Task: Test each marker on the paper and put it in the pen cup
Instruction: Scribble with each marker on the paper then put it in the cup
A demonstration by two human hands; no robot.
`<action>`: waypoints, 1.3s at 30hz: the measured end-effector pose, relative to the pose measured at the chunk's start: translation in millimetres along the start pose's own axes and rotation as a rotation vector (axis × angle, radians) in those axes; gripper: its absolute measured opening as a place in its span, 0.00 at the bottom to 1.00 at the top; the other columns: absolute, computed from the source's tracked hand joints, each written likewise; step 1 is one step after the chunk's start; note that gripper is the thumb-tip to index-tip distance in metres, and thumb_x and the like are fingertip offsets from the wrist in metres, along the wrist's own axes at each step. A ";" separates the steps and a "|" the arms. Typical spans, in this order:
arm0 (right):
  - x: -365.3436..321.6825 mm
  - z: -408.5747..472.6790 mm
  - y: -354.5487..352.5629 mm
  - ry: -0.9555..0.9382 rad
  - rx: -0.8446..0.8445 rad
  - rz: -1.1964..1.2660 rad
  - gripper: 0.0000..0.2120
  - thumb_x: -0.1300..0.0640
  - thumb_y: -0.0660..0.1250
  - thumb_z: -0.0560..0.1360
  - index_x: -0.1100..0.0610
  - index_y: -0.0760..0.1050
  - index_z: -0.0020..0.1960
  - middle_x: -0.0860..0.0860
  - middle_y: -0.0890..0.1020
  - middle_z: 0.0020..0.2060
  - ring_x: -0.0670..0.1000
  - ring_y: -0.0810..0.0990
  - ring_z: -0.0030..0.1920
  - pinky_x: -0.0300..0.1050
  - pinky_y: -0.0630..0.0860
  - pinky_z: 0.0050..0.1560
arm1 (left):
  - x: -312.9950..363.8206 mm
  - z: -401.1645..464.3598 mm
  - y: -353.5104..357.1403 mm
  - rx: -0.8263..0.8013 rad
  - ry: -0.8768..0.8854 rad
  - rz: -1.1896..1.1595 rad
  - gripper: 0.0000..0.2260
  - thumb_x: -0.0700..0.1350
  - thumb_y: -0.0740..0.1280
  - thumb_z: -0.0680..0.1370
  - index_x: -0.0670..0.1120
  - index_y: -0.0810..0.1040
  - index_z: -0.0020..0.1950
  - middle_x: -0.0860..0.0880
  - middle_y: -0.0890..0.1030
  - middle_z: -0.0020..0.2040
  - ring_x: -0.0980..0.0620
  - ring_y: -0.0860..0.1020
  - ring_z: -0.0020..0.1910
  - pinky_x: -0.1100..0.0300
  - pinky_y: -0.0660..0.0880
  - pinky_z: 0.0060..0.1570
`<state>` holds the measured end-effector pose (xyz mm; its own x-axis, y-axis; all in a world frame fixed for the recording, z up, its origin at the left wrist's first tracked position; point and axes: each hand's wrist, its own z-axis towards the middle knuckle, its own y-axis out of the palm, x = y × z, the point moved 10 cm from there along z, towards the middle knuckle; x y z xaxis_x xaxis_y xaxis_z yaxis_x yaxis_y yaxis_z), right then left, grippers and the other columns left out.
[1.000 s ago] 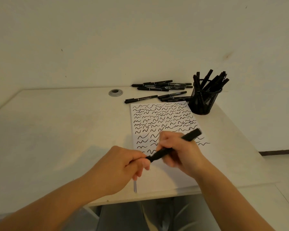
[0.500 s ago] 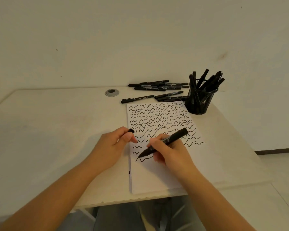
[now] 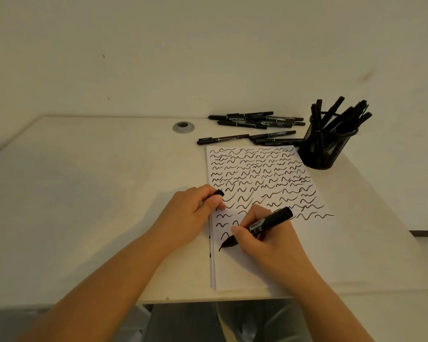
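My right hand (image 3: pixel 267 245) grips an uncapped black marker (image 3: pixel 262 225), its tip touching the white paper (image 3: pixel 245 272) near the left margin, below rows of black squiggles. My left hand (image 3: pixel 185 218) rests on the paper's left edge and pinches the marker's black cap (image 3: pixel 219 193) between thumb and fingers. A black mesh pen cup (image 3: pixel 325 146) stands at the paper's far right corner, holding several black markers. More black markers (image 3: pixel 252 119) lie in a loose pile beyond the paper.
The pale desk (image 3: pixel 84 206) has a round metal cable grommet (image 3: pixel 183 127) at the back. A plain wall runs close behind the desk. The desk's front edge lies just below the paper; its right edge slants past the cup.
The cap came off the marker a second ago. My left hand carried it up to the paper's left edge, and my right hand brought the tip down and draws on the paper.
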<state>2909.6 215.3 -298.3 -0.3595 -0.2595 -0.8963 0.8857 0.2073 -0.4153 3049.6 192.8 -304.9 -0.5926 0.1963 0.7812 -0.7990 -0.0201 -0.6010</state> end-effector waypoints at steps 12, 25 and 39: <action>12.9 -6.8 -52.8 0.030 0.416 0.177 0.10 0.61 0.68 0.72 0.55 0.71 0.33 0.46 0.75 0.23 0.41 0.72 0.25 0.30 0.69 0.28 | 0.1 -0.5 -2.1 0.029 -0.007 0.043 0.10 0.51 0.57 0.79 0.59 0.77 0.43 0.59 0.82 0.41 0.54 0.74 0.30 0.61 0.71 0.35; 31.6 44.1 -29.2 0.201 0.238 0.795 0.13 0.53 0.63 0.75 0.55 0.75 0.33 0.51 0.68 0.19 0.49 0.64 0.21 0.40 0.66 0.26 | 11.3 -5.6 -0.2 -0.012 0.065 0.017 0.06 0.51 0.62 0.77 0.63 0.72 0.42 0.65 0.80 0.39 0.64 0.73 0.31 0.70 0.67 0.32; 12.5 36.9 -17.0 0.066 0.092 0.514 0.08 0.53 0.63 0.69 0.52 0.75 0.32 0.50 0.72 0.20 0.46 0.67 0.22 0.33 0.65 0.24 | 18.7 -8.5 6.3 -0.052 0.113 0.042 0.03 0.56 0.61 0.73 0.63 0.72 0.40 0.62 0.76 0.35 0.61 0.71 0.31 0.70 0.63 0.30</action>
<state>2900.9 173.7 -296.7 0.1128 -0.0855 -0.9899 0.9738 0.2073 0.0930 3034.3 204.7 -295.5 -0.6082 0.3053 0.7327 -0.7654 0.0191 -0.6433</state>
